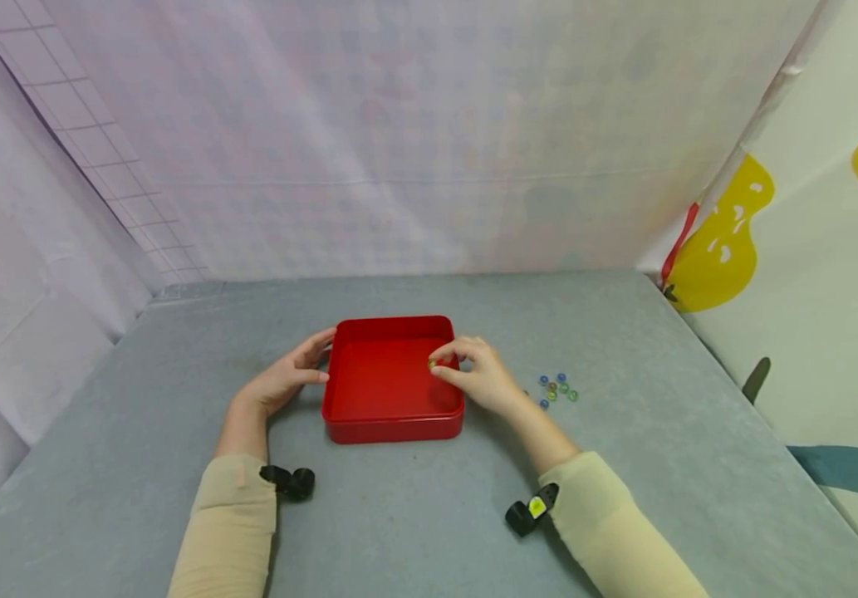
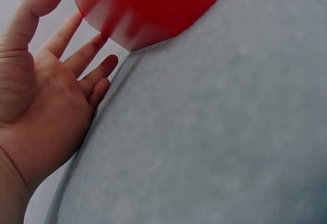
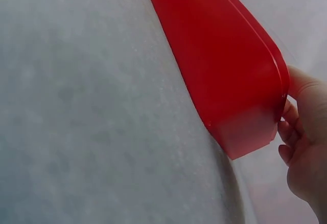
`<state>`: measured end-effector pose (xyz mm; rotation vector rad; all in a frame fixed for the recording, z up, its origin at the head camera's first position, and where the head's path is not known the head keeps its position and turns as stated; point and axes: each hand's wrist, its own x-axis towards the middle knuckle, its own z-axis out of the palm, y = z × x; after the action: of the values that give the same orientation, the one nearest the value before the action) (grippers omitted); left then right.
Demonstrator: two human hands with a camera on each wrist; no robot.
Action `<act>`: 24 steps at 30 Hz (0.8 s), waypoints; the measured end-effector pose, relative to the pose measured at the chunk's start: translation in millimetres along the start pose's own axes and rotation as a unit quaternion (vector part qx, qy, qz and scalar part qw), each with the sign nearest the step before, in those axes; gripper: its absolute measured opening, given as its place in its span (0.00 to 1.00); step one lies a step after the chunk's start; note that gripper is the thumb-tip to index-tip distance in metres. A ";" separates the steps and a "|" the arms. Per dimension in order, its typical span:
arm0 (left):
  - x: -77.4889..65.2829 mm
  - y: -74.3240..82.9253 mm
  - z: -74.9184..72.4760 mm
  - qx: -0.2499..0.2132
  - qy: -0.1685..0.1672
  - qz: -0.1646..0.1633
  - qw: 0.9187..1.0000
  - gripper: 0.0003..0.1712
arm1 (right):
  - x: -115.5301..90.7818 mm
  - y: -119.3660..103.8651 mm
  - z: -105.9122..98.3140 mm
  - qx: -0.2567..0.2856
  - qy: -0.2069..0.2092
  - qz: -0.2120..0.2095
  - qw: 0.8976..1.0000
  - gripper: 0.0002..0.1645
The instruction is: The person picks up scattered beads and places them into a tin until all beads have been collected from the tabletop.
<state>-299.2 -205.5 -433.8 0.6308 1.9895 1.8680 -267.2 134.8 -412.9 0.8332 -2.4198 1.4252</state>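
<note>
A square red tray with raised walls sits on the grey table. Over its right side, my right hand pinches a small yellowish-green marble between thumb and fingers. In the right wrist view the tray's wall hides the fingertips and the marble. At the tray's left wall my left hand rests with fingers fairly straight, thumb and fingertips right at the side. The left wrist view shows that palm facing the red wall.
Several glass marbles, blue, green and brownish, lie on the grey table to the right, behind my right wrist. White patterned cloth hangs behind the table, and a printed sheet borders its right side.
</note>
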 end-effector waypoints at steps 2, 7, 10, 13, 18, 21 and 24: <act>-0.1 0.1 -0.1 0.000 -0.001 0.001 1.000 0.44 | 0.1 1.2 1.0 0.002 0.001 -0.003 1.000 0.08; -0.4 1.1 0.7 0.002 -0.001 -0.002 1.000 0.44 | -0.5 3.8 2.2 0.006 0.005 -0.012 1.000 0.08; -0.5 2.4 1.4 0.002 0.000 -0.004 1.000 0.44 | -1.0 4.3 2.5 0.001 0.005 -0.011 1.000 0.08; -0.8 4.1 2.2 0.002 0.001 -0.004 1.000 0.44 | -1.4 4.1 2.3 -0.003 0.004 -0.009 1.000 0.09; -0.6 5.5 2.6 0.006 -0.001 -0.006 1.000 0.44 | -1.8 4.5 2.1 -0.005 0.002 -0.004 1.000 0.09; -0.7 5.3 2.4 0.008 0.001 -0.007 1.000 0.43 | -1.9 4.5 2.4 -0.012 -0.001 0.001 1.000 0.09; -1.2 5.4 2.5 0.008 0.001 -0.008 1.000 0.43 | -1.8 4.2 2.6 -0.018 -0.002 0.005 1.000 0.08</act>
<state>-296.3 -203.8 -428.8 0.6158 2.0080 1.8461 -267.9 134.7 -418.1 0.8179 -2.4494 1.3808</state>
